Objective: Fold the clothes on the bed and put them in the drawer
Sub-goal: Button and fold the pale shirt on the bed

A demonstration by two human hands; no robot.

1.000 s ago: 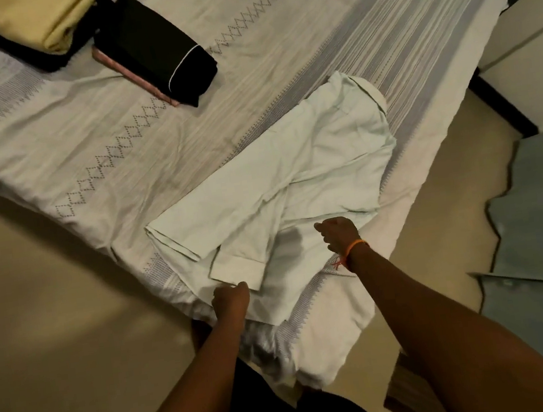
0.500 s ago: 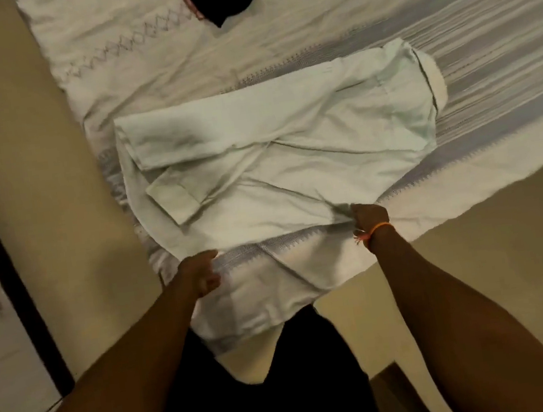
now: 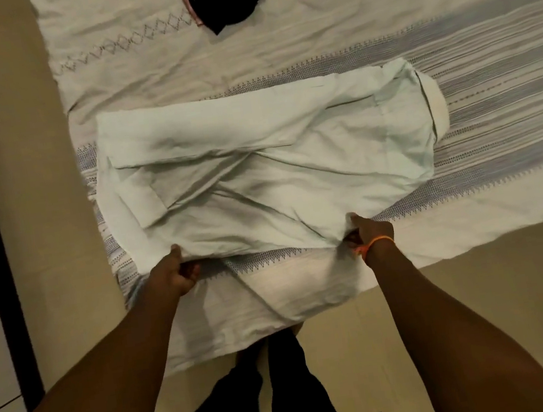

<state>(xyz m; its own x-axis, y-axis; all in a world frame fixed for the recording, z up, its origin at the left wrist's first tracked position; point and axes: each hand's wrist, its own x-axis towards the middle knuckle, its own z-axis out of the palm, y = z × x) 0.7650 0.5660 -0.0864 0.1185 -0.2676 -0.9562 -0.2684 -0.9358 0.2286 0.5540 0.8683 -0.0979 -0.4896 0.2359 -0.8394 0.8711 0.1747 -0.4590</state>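
The wide bed with a cream bedsheet patterned in grey stripes carries the pale mint cotton shirt, which lies flat, sleeves folded across it, just beyond both grips. The left hand pinches the near edge of the shirt with curled fingers; the right hand, with an orange thread bracelet, grips the same edge. Far beyond the grips lies a folded black garment with white piping.
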